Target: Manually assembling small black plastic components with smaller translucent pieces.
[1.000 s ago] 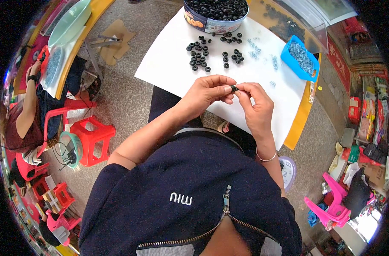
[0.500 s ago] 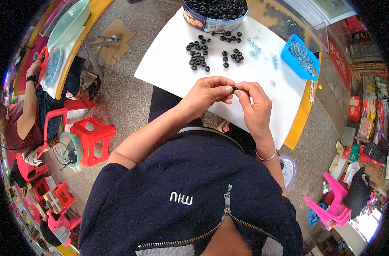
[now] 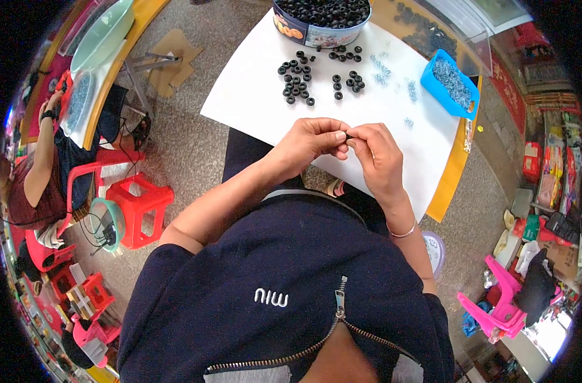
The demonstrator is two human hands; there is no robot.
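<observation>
The right hand has edged toward the left hand; fingers of both pinch a small dark piece, now nearly covered, so it remains being handled by the white-covered surface.

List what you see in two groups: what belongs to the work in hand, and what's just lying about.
Apparently in the work:
- left hand and right hand, pinching a small black piece
- loose black ring-shaped beads
- oval tub of black beads
- blue tray of tiny clear pieces
- white sheet

Apparently just lying about:
- red plastic stool
- flat cardboard on the floor
</observation>
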